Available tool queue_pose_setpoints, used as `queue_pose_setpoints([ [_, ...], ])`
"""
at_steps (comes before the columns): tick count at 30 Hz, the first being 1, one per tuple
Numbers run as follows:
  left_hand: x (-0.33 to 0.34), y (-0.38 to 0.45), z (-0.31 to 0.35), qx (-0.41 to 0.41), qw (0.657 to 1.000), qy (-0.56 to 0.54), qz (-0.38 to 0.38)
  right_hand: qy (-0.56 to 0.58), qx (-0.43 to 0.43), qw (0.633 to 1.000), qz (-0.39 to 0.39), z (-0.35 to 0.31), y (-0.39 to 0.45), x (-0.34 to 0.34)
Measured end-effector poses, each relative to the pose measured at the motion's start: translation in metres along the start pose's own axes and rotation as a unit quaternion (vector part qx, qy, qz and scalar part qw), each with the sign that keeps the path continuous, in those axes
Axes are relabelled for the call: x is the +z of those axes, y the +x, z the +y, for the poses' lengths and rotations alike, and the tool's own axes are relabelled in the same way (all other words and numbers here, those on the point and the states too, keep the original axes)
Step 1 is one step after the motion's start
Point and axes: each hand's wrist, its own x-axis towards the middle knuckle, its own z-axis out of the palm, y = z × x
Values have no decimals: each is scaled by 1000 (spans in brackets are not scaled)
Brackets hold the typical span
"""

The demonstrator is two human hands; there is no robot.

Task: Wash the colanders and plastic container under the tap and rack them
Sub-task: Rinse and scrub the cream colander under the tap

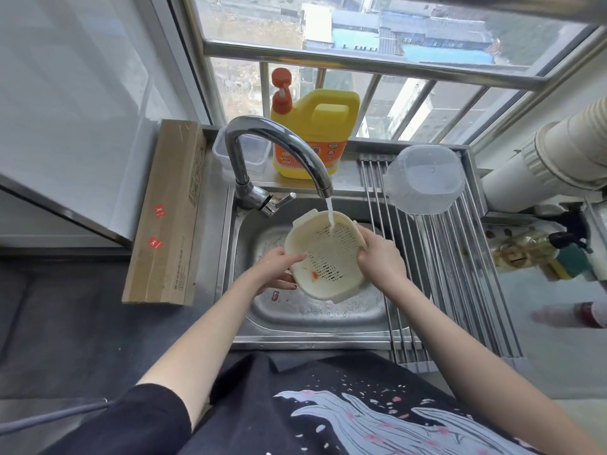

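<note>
Over the steel sink (244, 292), under the curved chrome tap (262, 149), both hands gripped a round cream plastic colander (325, 257) with slotted holes, the left hand (279, 267) and the right hand (377, 254) curled round opposite rims, while a translucent container (427, 178) lay on the rod rack (460, 274).

The right hand (377, 254) hides the colander's (328, 257) right rim; objects far right are blurred.

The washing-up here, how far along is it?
One clear bowl already sits upside down on the drying rack. The cream colander is in both hands, left hand and right hand, under the running tap, an orange speck still inside. The plastic container behind the tap looks untouched.
</note>
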Motion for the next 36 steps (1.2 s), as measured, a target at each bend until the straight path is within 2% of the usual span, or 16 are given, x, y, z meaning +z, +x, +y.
queue_pose_setpoints([
  [6, 5, 9, 10, -2, 998, -59, 27, -61, -92, 991, 69, -3, -4, -17],
  [8, 10, 10, 11, -8, 995, -93, 34, -41, -101, 985, 131, -4, -9, -19],
  [10, 15, 11, 11, -8, 991, -133, 34, -56, -187, 952, 237, 0, -21, -10],
  [11, 18, 12, 11, -8, 988, -150, 36, -75, -241, 928, 273, 2, -28, -2],
  [12, 21, 11, 12, -9, 986, -165, 39, -100, -293, 910, 276, 5, -32, 7],
  [14, 27, 11, 12, -8, 979, -197, 44, -169, -338, 907, 185, 5, -35, 23],
  [16, 33, 12, 10, -5, 971, -236, 44, -246, -253, 934, 60, -3, -33, 38],
  [18, 41, 13, 8, 1, 966, -255, 51, -304, -137, 943, -18, -16, -27, 49],
  [20, 49, 10, 9, 24, 966, -251, 64, -277, -77, 955, -67, -26, -22, 59],
  [22, 50, 8, 9, 44, 967, -238, 81, -194, -111, 970, -99, -26, -19, 61],
  [25, 40, 7, 5, 39, 967, -242, 71, -107, -245, 946, -185, -13, -18, 50],
  [27, 41, 4, 2, 29, 966, -253, 50, -110, -253, 946, -169, -7, -15, 43],
  [31, 50, 2, 5, 54, 954, -290, 59, -310, -211, 926, -36, -13, -16, 46],
  [33, 47, 6, 5, 64, 938, -331, 79, -336, -158, 928, 18, -19, -18, 47],
  [36, 48, 2, 8, 51, 927, -363, 83, -344, -119, 931, 28, -29, -18, 49],
])
